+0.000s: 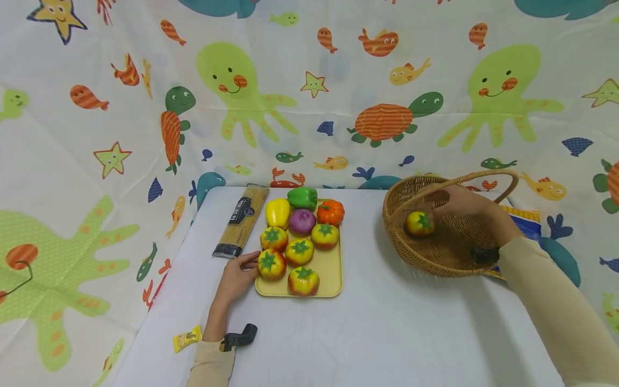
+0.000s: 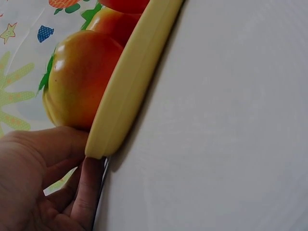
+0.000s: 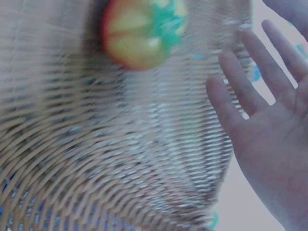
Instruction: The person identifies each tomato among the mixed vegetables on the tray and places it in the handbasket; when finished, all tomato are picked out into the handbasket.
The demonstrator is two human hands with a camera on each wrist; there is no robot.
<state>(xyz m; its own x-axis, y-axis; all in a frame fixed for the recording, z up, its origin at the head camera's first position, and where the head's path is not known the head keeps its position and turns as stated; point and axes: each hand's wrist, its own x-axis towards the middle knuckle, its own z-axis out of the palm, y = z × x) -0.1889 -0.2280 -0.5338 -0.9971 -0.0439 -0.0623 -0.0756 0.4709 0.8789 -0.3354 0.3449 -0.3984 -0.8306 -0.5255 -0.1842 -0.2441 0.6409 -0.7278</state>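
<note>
At the left edge of a pale yellow tray (image 1: pixel 329 274), my left hand (image 1: pixel 237 278) grips the rim; in the left wrist view the thumb and a finger pinch the tray's corner (image 2: pixel 98 149). Several yellow-red tomatoes (image 1: pixel 299 251) with green leafy tops lie on the tray, one beside this hand. My right hand (image 1: pixel 456 201) is inside a wicker basket (image 1: pixel 403 250), under its handle. Its fingers are spread and hold nothing in the right wrist view. One tomato (image 3: pixel 142 33) lies in the basket, near but apart from the fingers.
A yellow pepper (image 1: pixel 278 213), green pepper (image 1: pixel 302 198), purple onion (image 1: pixel 302 222) and orange pumpkin (image 1: pixel 331 212) fill the tray's far end. A spaghetti pack (image 1: pixel 242 220) lies to its left. Nearer me is a small yellow packet (image 1: pixel 187 338). A blue-yellow package (image 1: pixel 526 223) lies behind the basket.
</note>
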